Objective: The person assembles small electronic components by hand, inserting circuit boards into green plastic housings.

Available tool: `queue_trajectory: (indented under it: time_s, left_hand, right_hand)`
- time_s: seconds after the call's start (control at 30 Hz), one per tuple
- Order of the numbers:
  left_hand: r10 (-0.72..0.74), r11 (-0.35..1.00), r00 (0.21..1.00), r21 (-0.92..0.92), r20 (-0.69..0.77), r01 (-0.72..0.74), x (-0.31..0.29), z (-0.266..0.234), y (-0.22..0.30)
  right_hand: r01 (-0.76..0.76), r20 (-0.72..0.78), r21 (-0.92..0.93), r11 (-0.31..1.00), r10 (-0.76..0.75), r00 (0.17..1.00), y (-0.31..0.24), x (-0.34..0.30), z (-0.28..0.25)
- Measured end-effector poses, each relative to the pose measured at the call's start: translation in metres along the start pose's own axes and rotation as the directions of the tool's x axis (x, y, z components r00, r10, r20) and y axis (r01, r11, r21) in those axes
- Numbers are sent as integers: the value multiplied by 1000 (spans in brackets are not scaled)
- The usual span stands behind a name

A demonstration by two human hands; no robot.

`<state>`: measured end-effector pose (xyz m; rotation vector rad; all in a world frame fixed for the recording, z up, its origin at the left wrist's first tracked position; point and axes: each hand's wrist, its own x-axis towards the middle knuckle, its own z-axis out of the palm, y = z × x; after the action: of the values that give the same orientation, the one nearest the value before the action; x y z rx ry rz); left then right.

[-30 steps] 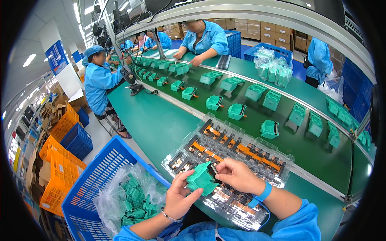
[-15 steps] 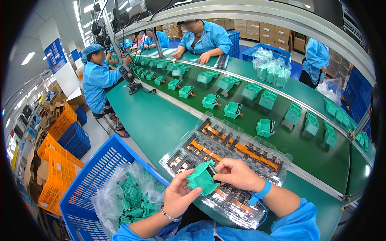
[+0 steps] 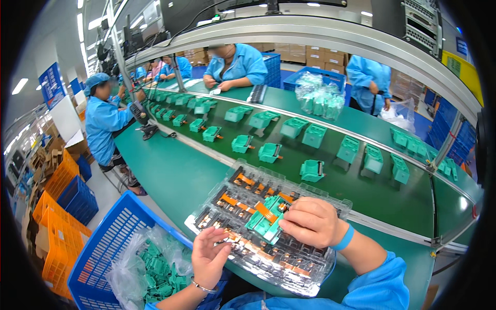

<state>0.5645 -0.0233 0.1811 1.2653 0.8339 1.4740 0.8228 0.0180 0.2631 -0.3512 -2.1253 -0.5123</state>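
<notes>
A green plastic housing with an orange flat ribbon cable on its upper side is pinched between the thumb and fingers of my right hand. It is held over a clear plastic tray whose rows hold small dark parts with orange ribbon cables. My left hand is apart from the housing, beside the tray's left edge, its fingers loosely curled and spread with nothing seen in them. A blue band circles my right wrist.
A blue crate with bagged green housings stands at my left. Beyond the tray, several green housings line the green conveyor belt. A metal frame crosses overhead. Co-workers in blue sit along the line; orange crates stand far left.
My left hand has let go of the green housing and drawn away. My right hand has turned the housing, so its orange ribbon cable now shows. The view has shifted to the right.
</notes>
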Motion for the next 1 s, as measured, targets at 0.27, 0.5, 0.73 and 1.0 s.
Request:
queue_trajectory:
  time_s: [0.27,0.5,0.73,1.0]
  left_hand:
    - [30,999,995,36,-90,-27,1,-11,3]
    - [72,987,933,161,-353,-15,-1,-67,9]
    - [-119,946,787,172,-605,276,-40,-166,-6]
    - [-430,603,562,238,-707,761,-83,-301,-61]
  right_hand:
    - [-570,-114,-240,786,560,820,48,-76,-39]
    - [-966,-26,211,-152,987,-161,103,-203,-56]
    - [-842,150,302,-448,894,-422,118,-250,-53]
    - [-973,344,210,-100,939,-23,79,-94,-39]
